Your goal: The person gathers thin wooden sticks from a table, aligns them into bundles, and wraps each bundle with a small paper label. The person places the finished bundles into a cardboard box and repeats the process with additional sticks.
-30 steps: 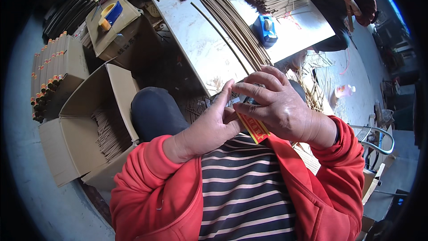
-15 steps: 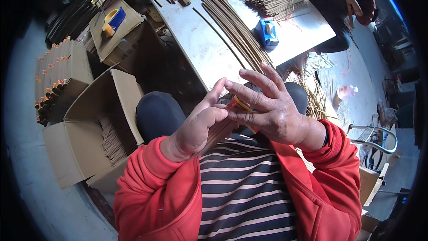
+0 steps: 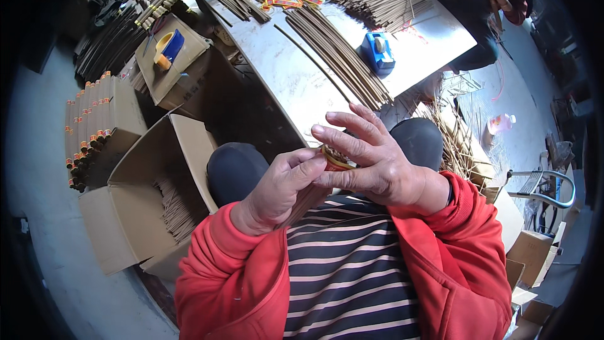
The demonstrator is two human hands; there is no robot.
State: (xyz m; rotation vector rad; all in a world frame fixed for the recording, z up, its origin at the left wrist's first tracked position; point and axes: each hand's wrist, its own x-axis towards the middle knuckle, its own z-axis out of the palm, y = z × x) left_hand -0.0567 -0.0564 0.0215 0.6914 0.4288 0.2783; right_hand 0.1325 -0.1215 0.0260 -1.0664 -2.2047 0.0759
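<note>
I see the left hand (image 3: pixel 274 190) pinching the bundle (image 3: pixel 307 201) near its end; right hand (image 3: pixel 380 167) spread, thumb against the label (image 3: pixel 338 164) around it. Bundle: before the shirt (image 3: pixel 349 264).

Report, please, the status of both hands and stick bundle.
Left hand holding stick bundle. Right hand at red-and-yellow label on bundle's end, fingers spread. No obstacle seen at hands.

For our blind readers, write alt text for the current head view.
A bare left hand holds a bundle of thin brown sticks; the right hand touches the bundle's red and yellow paper band. Ahead, a white table bears loose brown sticks and a blue plastic tape dispenser; an open brown cardboard box stands at left.
</note>
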